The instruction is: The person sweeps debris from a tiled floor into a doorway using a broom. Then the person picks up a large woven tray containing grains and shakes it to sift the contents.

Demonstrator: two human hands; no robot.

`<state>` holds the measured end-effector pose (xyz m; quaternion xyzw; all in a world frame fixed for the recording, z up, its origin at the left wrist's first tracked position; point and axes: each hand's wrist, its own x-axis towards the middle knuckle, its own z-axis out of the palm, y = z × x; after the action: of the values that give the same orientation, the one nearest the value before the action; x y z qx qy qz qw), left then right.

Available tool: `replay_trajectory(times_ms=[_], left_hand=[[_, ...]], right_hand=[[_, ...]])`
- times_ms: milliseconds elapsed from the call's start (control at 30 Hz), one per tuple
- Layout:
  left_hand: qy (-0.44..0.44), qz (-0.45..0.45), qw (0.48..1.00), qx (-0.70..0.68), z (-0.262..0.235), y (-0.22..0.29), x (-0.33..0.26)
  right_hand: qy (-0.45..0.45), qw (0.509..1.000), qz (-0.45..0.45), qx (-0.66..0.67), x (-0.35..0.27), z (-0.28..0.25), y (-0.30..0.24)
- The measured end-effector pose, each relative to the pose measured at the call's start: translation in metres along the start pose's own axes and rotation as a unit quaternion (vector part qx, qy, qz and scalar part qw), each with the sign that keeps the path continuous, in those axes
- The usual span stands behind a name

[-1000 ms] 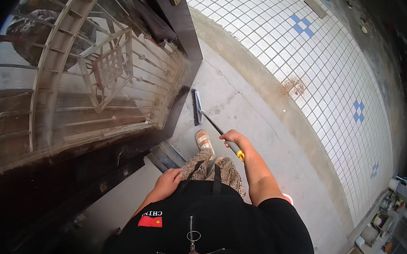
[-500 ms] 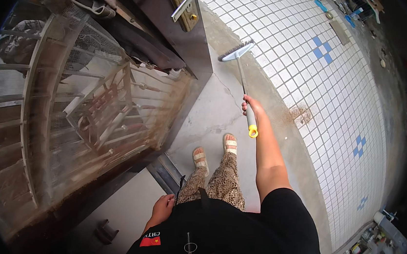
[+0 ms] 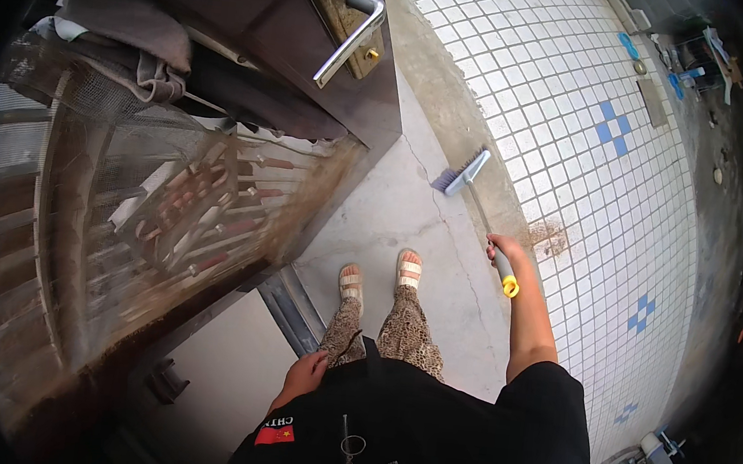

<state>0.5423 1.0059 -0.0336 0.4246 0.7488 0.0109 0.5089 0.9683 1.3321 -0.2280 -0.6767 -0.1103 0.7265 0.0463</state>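
Note:
My right hand is closed round the grey handle of a long-handled brush, held out ahead and to the right. The handle ends in a yellow loop at my wrist. The brush's light-blue head has dark purplish bristles turned leftward, over the border between smooth grey concrete and a rougher strip; whether they touch the floor I cannot tell. Beside my left thigh hangs my left hand, its fingers drawn together with nothing showing in them. Its palm side is hidden.
An open dark door with a lever handle stands at left, cloths draped over its grille. White tiled ground with blue patterns spreads rightward, with a brown stain near my forearm. A door track lies by my sandalled feet.
The brush head has come nearer and swung from the tile edge over the concrete, its bristles now facing left. My right hand has moved right and nearer. My left hand stays beside my thigh.

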Motion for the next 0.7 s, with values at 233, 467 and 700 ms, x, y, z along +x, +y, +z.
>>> replay_trajectory(times_ms=[233,467,700], left_hand=[[0.034,0.022,0.999,0.009,0.012,0.006,0.002],[0.028,0.020,0.999,0.000,0.016,0.025,-0.024],[0.098,-0.019,0.991,-0.084,0.036,-0.013,-0.065]], right_hand=[[0.002,0.999,-0.010,0.049,-0.079,0.066,0.074],[-0.157,0.982,0.033,-0.097,-0.016,0.098,0.043],[-0.037,0.991,0.125,0.015,-0.051,-0.007,0.109]])
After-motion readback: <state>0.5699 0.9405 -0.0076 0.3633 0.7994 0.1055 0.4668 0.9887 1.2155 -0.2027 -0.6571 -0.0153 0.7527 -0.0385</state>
